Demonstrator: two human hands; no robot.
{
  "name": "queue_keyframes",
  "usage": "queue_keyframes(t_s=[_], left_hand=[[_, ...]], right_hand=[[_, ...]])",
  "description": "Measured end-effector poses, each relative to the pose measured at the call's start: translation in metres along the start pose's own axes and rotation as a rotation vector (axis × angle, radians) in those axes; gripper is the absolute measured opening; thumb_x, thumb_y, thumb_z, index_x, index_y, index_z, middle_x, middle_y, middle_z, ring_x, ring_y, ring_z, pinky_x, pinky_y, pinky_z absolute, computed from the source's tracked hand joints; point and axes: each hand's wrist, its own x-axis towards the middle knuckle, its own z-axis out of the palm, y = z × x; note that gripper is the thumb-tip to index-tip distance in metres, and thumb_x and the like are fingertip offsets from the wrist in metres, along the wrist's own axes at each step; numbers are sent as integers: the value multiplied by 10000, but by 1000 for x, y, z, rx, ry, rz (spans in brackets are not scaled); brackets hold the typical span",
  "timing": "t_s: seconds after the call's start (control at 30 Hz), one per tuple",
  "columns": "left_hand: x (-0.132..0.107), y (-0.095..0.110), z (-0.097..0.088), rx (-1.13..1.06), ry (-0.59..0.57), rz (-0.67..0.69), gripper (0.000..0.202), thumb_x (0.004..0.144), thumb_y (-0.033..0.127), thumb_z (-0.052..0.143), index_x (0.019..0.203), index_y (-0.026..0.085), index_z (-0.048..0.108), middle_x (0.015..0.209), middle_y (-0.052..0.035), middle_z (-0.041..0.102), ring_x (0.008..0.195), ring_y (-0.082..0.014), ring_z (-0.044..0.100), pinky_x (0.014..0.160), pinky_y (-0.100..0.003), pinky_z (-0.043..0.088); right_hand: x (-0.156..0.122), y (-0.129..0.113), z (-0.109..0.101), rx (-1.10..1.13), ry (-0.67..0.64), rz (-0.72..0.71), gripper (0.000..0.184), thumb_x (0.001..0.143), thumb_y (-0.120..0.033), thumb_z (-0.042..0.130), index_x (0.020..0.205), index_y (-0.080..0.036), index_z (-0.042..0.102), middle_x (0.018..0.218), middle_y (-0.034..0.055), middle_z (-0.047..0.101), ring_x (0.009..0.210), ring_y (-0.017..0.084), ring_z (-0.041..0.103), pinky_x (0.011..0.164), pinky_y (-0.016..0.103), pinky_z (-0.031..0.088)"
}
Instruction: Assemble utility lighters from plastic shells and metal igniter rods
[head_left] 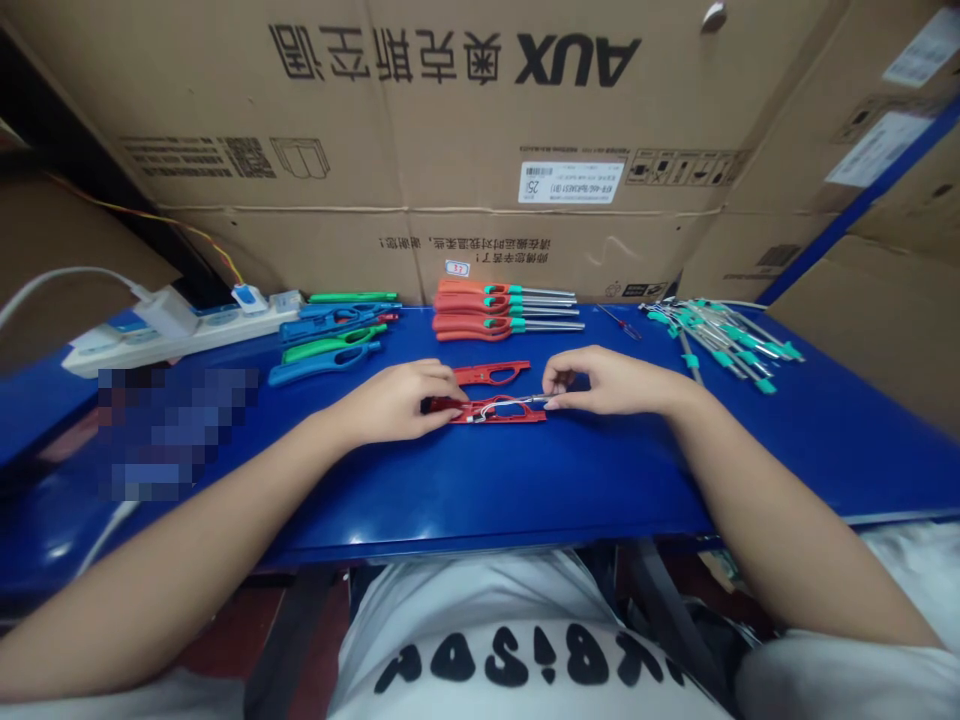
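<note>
A red plastic lighter half-shell (pixel 504 411) lies flat on the blue table (pixel 480 480) with white wires and a metal part in it. My left hand (pixel 397 400) presses its left end with closed fingers. My right hand (pixel 607 382) pinches the metal tube end at the shell's right. A second red half-shell (pixel 491 373) lies just behind, between my hands.
Finished orange lighters (pixel 502 310) lie in a row at the back centre. Blue and green handle shells (pixel 334 335) lie back left, beside a white power strip (pixel 172 325). Metal tubes with teal tips (pixel 724 335) pile back right. Cardboard boxes (pixel 450 130) wall the rear.
</note>
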Motion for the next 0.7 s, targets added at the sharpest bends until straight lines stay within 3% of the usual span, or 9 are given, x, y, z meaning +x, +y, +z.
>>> queue_keyframes(t_s=[0.2,0.37,0.5,0.7], left_hand=[[1,6,0,12,56,-13,236,976,283,567,1106,204,748,1046,-76,739,977,-216,675,903,-332,522],[2,12,1,-59,96,-19,270,999,314,547,1161,187,721,1059,-82,721,961,-204,660,875,-321,511],[4,12,7,-92,129,-38,285,1033,330,505,1094,184,742,996,-75,729,921,-193,645,856,-321,495],[7,11,15,-194,196,-51,236,988,335,599,1084,187,757,953,-64,739,850,-166,661,753,-269,510]], right_hand=[[1,-1,2,-39,-46,-11,264,856,-432,693,883,-170,682,888,54,704,830,184,626,774,301,489],[1,-1,3,15,39,-37,290,846,-450,716,906,-168,686,886,47,705,823,179,632,774,299,500],[0,-4,1,-1,73,-50,285,844,-446,724,899,-168,685,880,45,708,822,175,636,781,300,500],[-1,-3,-1,8,91,-73,286,848,-448,718,896,-169,681,883,46,713,819,176,647,784,305,511]])
